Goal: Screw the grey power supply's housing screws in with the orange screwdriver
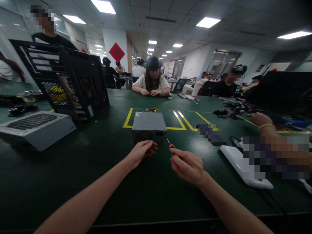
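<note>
A grey computer power supply [149,121] sits on the green table in front of me, its fan grille and socket facing me and coloured cables at its back. My left hand [142,152] is at its lower front face, fingers loosely curled and slightly apart, with nothing visible in them; whether they touch the casing I cannot tell. In my right hand [188,164] is a screwdriver [172,146] with an orange and black handle. Its shaft points up and left, the tip close to the lower right corner of the power supply; contact is unclear.
On the left stand a black computer case [80,84] and a second power supply [36,128]. To the right lie a white device [243,165], bundles of cables [223,113] and another person's arm [275,139]. A person [152,79] sits opposite. Yellow tape [128,118] marks the table.
</note>
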